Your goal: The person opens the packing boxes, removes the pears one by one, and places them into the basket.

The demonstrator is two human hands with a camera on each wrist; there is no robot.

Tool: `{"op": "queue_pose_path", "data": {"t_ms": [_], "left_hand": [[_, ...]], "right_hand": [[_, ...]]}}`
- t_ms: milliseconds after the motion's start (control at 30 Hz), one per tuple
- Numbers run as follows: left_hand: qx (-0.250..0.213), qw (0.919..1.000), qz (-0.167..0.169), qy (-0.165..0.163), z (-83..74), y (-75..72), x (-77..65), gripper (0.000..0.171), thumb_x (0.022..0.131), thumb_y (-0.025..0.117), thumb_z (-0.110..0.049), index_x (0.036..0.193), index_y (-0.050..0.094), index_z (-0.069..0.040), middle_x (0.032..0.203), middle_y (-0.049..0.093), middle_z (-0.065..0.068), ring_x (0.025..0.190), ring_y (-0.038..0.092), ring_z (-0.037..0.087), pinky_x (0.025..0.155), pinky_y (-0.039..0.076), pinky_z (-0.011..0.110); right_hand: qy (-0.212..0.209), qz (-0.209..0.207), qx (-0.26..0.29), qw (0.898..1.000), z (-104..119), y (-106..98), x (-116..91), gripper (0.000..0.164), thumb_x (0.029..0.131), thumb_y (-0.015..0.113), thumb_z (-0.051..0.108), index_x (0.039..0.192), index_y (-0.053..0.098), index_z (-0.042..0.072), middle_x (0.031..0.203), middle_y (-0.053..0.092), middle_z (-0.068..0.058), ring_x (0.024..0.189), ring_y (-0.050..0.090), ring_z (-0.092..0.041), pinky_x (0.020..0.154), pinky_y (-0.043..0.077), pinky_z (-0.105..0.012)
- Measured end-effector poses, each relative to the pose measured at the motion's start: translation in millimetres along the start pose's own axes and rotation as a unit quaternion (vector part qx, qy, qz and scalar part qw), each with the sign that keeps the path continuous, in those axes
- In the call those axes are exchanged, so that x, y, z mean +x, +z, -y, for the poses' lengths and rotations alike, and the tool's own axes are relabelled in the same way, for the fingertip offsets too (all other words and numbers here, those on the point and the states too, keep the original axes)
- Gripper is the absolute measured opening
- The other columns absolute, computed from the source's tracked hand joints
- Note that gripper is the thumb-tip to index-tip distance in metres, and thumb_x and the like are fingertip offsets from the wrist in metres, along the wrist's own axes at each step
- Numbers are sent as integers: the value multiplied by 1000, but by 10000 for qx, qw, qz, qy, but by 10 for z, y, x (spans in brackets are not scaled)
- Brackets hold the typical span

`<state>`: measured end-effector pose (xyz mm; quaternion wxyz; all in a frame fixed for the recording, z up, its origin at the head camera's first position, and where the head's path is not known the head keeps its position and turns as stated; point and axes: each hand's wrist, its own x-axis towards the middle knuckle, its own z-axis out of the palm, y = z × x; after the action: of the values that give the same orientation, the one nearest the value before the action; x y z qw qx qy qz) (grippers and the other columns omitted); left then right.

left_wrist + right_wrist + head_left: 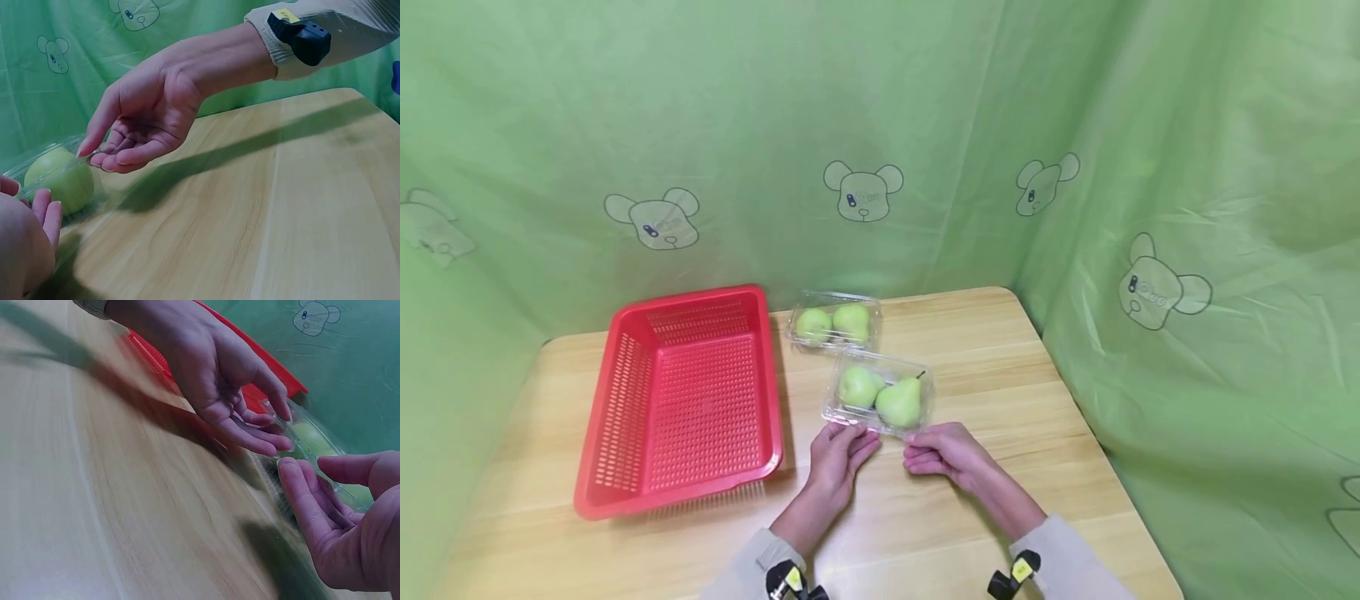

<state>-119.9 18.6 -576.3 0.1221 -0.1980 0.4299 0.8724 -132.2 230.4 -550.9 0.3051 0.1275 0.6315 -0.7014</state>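
Note:
A clear plastic clamshell box (882,395) with two green pears inside sits in front of me in the head view. One pear (900,404) shows its stem toward the right end. My left hand (837,461) pinches the left part of the box's near edge, thumb above and fingers below. Toward the right end of that same edge, my right hand (953,457) grips the rim between thumb and fingers. The right wrist view shows both hands close together at the rim, the right hand (350,519) nearer the camera. The pears lie behind the fingers there.
A red plastic basket (772,417) with perforated walls stands left of the hands. Behind the held box rests a second clear box (872,344) with two more green pears. The wooden table (1000,358) ends at green curtains (925,108) at the back and sides.

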Motion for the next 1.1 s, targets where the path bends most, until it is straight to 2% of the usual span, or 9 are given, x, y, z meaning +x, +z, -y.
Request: {"op": "queue_pose_path", "data": {"t_ms": [200,400,633,867,1000,1100], "left_hand": [[-23,9999,-111,-11,-4,38,-4,27,98,61,-2,121,49,3,98,69,11,92,72,19,106,58,47],[-9,9992,-376,135,7,73,25,28,94,61,2,118,46,1,100,64,9,89,68,17,96,64,37],[-113,9974,-604,372,38,116,73,29,88,60,9,110,43,-1,105,58,11,86,69,17,90,66,35],[-54,9969,-621,480,47,135,76,30,86,59,11,107,41,-2,104,56,10,81,69,15,87,66,32],[-149,9963,-648,538,41,122,83,31,85,59,12,105,41,-2,99,57,9,77,69,15,84,67,31],[-149,9963,-647,544,35,109,79,32,85,60,13,104,39,-2,100,56,10,77,69,15,83,67,31]], "right_hand": [[22,120,-128,9998,-14,72,-10,41,96,68,8,122,57,-22,80,77,-8,69,77,-14,72,67,-27],[97,227,-223,9994,-16,108,-15,40,96,70,9,118,59,-21,78,76,-7,70,77,-15,73,67,-29],[126,332,-350,9988,-23,58,6,42,95,72,13,118,61,-20,80,77,-8,70,77,-16,73,67,-31],[155,543,-409,9976,-1,-31,4,44,95,72,14,120,61,-20,84,78,-12,73,78,-18,74,67,-32],[108,437,-450,9980,36,-74,-2,44,94,73,12,122,61,-20,90,79,-17,75,79,-18,76,67,-33],[80,166,-447,9988,52,-99,-1,38,92,75,9,119,65,-15,94,78,-19,75,78,-18,76,67,-32]]}}
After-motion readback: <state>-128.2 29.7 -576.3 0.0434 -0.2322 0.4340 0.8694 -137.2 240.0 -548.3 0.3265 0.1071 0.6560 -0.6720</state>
